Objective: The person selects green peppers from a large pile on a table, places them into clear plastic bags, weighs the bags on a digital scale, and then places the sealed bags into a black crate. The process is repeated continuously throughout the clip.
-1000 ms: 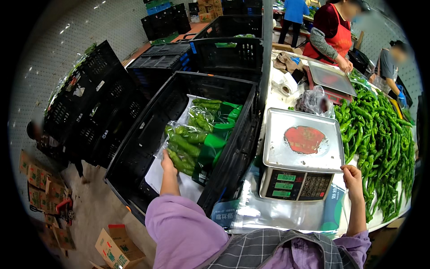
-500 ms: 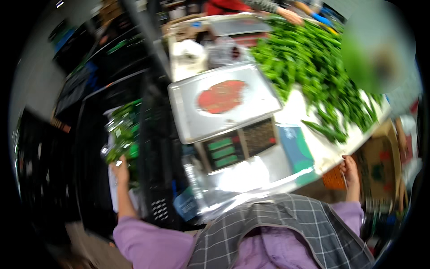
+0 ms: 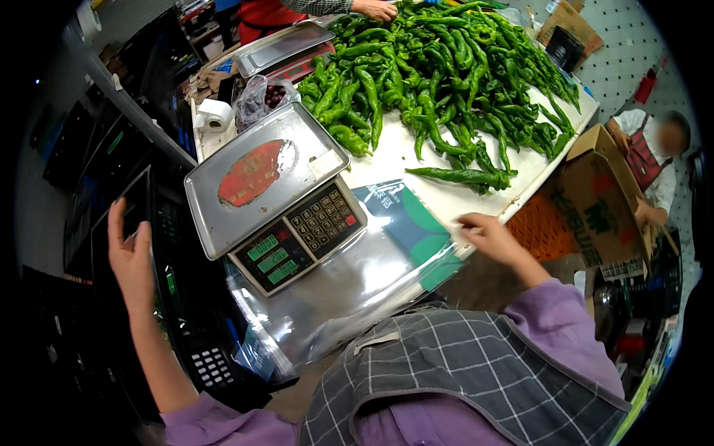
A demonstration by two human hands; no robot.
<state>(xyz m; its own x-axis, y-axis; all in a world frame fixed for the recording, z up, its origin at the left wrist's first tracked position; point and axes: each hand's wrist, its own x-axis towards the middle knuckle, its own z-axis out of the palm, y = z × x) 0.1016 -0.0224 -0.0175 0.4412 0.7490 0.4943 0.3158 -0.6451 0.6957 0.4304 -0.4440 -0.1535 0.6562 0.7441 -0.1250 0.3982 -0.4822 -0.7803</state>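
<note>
Reader: Which instrument is serving as the landmark here?

Wearer: The price-computing scale [image 3: 297, 230], which is standing on the white table [image 3: 387, 165]; its steel pan [image 3: 260, 175] is carrying a worn red patch, and its displays are glowing green.

Reader: How are your hands standing relative to it?

Wearer: My left hand [image 3: 134, 256] is hanging to the left of the scale, fingers raised, thumb apart, gripping nothing. My right hand [image 3: 489, 236] is bending its fingers to the right of the scale, close by a corner of the packaging; I cannot tell whether they are pinching anything.

Reader: And the packaging?

Wearer: The clear plastic packaging [image 3: 342, 276] is lying flat on the near side of the scale, reaching round to its right, where a blue and green printed end is showing.

Reader: What is occupying the far side?

Wearer: Long green peppers [image 3: 446, 82] are heaping up beyond the scale and to its right. Just beyond its pan, a clear bag of dark red round fruit [image 3: 262, 100] is resting beside a white paper roll [image 3: 213, 115]. Well beyond the scale, a co-worker's hand [image 3: 375, 10] is hovering at the peppers' far edge.
</note>
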